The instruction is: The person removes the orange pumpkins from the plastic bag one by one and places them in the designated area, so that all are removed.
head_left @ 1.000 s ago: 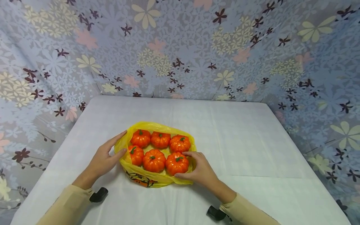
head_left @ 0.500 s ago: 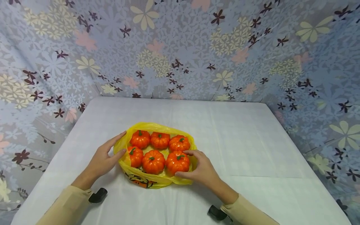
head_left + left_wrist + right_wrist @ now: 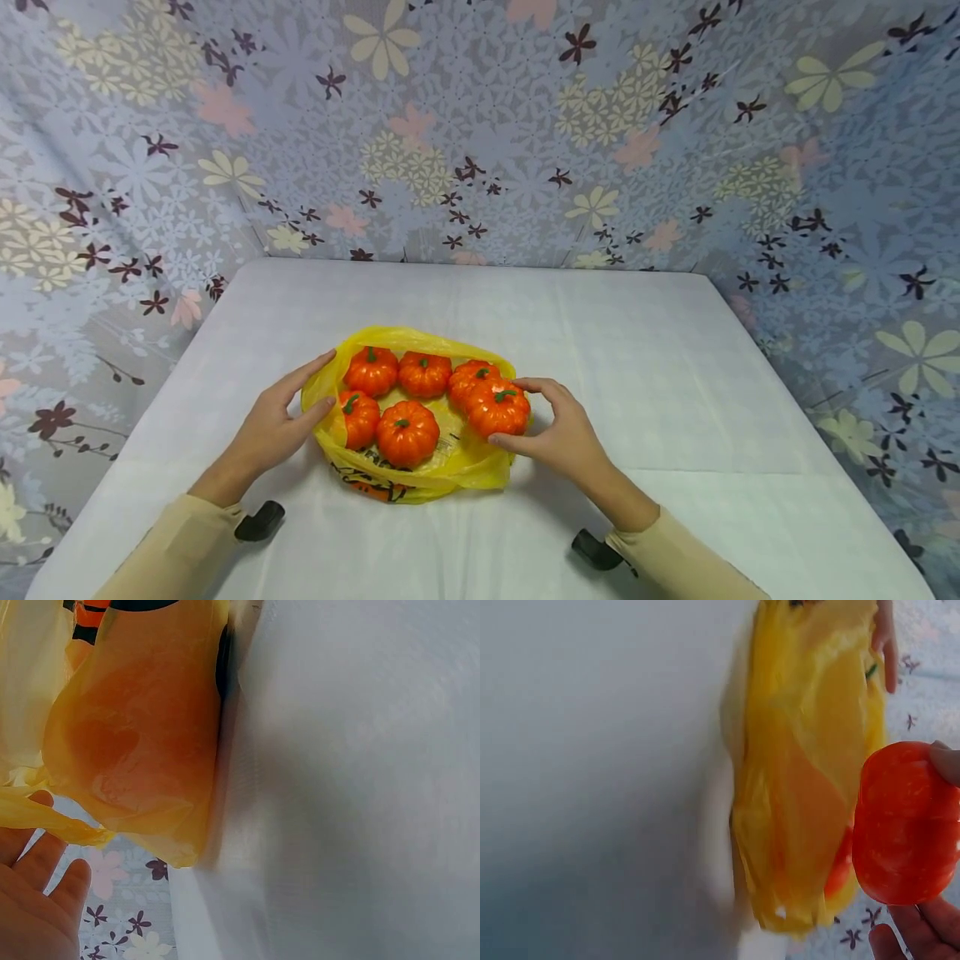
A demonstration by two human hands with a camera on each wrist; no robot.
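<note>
A yellow plastic bag [image 3: 352,458] stands wide-mouthed on the table, with several small glossy orange pumpkins [image 3: 407,433] with green stems inside. My right hand [image 3: 566,429] grips one pumpkin [image 3: 498,407] between thumb and fingers, raised above the bag's right side. In the right wrist view this pumpkin [image 3: 904,825] is apart from the table, beside the bag [image 3: 802,787]. My left hand [image 3: 279,425] rests at the bag's left rim, thumb and fingers spread and extended. In the left wrist view the left fingers [image 3: 41,859] touch the yellow plastic; an orange shape shows through it.
A white cloth [image 3: 637,350] covers the table, bounded by patterned floral fabric [image 3: 480,133] behind and at both sides. Black devices [image 3: 260,521] sit at both wrists.
My right hand has lifted the front right pumpkin from among the others, upward and slightly right, baring the bag's bottom there. The left hand has stayed at the rim.
</note>
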